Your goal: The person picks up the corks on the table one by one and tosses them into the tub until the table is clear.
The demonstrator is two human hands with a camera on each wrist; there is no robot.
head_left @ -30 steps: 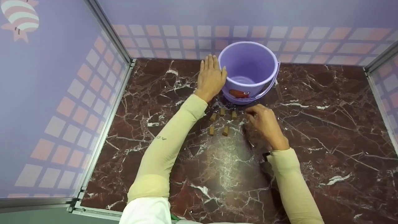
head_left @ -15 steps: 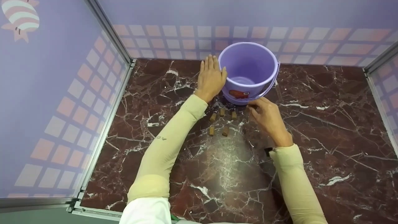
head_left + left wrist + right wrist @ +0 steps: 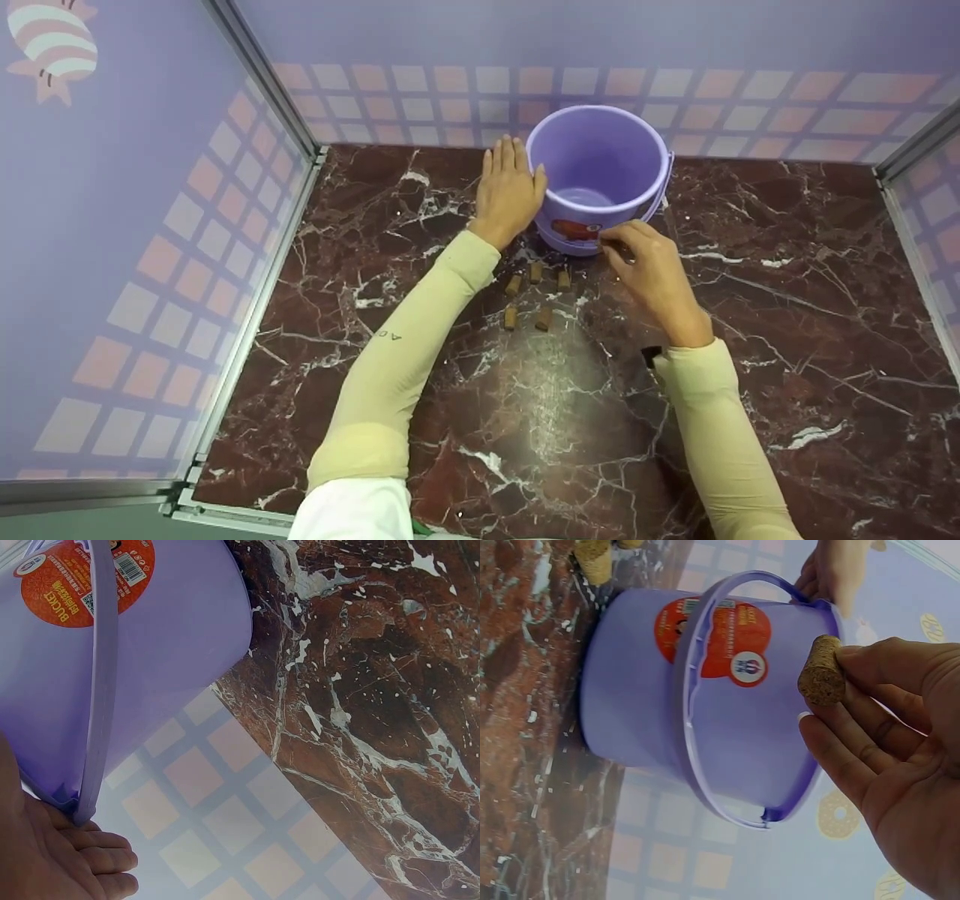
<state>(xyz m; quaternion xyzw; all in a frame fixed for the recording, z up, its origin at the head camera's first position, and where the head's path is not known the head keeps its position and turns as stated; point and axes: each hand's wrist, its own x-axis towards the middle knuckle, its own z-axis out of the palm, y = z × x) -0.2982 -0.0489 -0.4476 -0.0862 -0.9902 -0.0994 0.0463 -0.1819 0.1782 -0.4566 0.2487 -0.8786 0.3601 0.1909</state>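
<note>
A purple bucket (image 3: 634, 139) stands upright at the back of the marbled table, its handle (image 3: 686, 690) hanging down the front. My left hand (image 3: 510, 195) lies with straight fingers against the bucket's left side near the rim; in the left wrist view the left hand (image 3: 71, 855) is beside the handle joint. My right hand (image 3: 652, 274) is in front of the bucket, below rim height. The right wrist view shows a cork (image 3: 823, 679) pinched between thumb and fingers, outside the bucket. Several more corks (image 3: 535, 273) stand on the table before the bucket.
The marbled tabletop (image 3: 787, 337) spreads around the bucket. A purple checked panel (image 3: 420, 37) rises close behind it, with further panels at left and right. A metal frame (image 3: 259, 330) runs along the left edge.
My right hand has risen from near the tabletop, up the bucket's front and slightly to the right. My left hand stays at the bucket's side. The standing corks have not moved.
</note>
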